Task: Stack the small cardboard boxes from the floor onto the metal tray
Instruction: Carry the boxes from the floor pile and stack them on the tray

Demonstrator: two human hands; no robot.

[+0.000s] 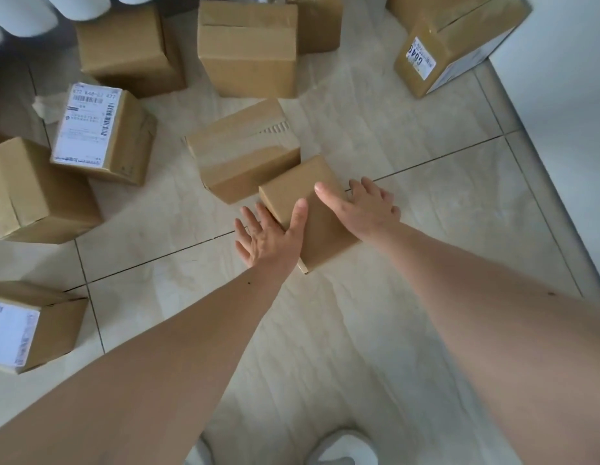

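A small plain cardboard box (303, 199) lies on the tiled floor in the middle of the view. My left hand (270, 234) is against its left side, fingers straight and spread, thumb lying over the top face. My right hand (365, 204) is against its right side, fingers spread down the far edge, thumb stretched across the top. A taped box (241, 149) touches it from behind. Several more boxes lie around, among them a labelled one (104, 132) at the left. No metal tray is in view.
More boxes stand at the back (248, 45), back right (456, 38) and along the left edge (33, 193). A white wall or cabinet (566, 95) runs down the right side. White rounded objects (27, 11) sit at the top left. My shoe (342, 448) shows at the bottom.
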